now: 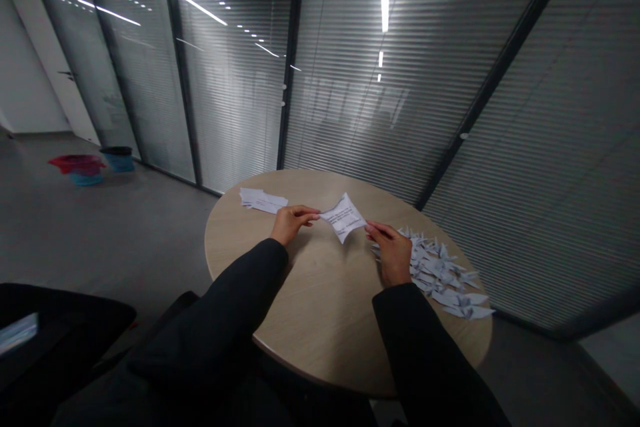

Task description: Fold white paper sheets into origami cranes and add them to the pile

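Printed paper sheet (344, 217) pinched at opposite corners by left hand (293, 224) and right hand (391, 253), fingers (311, 214) narrow, held above round bench (320, 307). Overpulling could tear sheet; paper cranes (437, 271) beside right hand could be knocked by careless wrist movement.

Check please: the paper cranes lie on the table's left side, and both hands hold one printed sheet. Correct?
No: the paper cranes lie on the right side of the table, as the head view shows. The left hand and right hand hold the printed sheet.
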The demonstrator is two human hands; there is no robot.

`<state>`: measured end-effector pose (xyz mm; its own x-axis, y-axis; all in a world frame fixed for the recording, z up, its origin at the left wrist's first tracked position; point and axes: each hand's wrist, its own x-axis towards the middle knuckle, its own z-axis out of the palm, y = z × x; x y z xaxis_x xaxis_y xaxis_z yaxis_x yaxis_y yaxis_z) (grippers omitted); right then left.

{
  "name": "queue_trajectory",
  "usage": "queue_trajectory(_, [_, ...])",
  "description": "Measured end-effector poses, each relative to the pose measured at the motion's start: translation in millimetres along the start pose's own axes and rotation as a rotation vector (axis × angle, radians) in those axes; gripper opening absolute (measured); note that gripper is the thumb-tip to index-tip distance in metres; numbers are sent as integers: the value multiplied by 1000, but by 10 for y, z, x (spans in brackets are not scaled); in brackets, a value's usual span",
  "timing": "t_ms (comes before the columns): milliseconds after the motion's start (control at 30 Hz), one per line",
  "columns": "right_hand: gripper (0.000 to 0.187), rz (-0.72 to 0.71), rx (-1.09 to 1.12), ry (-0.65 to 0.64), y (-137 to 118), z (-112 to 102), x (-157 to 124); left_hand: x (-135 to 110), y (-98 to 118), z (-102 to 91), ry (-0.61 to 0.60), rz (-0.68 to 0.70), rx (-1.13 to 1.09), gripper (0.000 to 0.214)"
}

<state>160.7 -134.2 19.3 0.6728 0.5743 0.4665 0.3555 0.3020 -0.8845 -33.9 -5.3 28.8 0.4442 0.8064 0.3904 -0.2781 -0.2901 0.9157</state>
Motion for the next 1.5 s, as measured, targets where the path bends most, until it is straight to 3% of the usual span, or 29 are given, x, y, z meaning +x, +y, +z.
queue_trajectory(367, [30,23,-14,-34,-44,32,-27,3,-48,4,56,90,139,21])
queue_trajectory(667, [35,53,101,-172,-84,90,-104,-55,-90,90,-44,145,105,25])
queue_trajectory(1000, [38,78,71,-247,-85,129,-129,-66,-140,154,-132,73,5,35])
queue_trajectory(1333, [36,45,19,-253,-148,127,-154,-85,-76,167,-97,-3,-47,38])
queue_trajectory(1500, [42,42,27,-326,-135,121,-158,-95,-62,175,-132,0,-33,49])
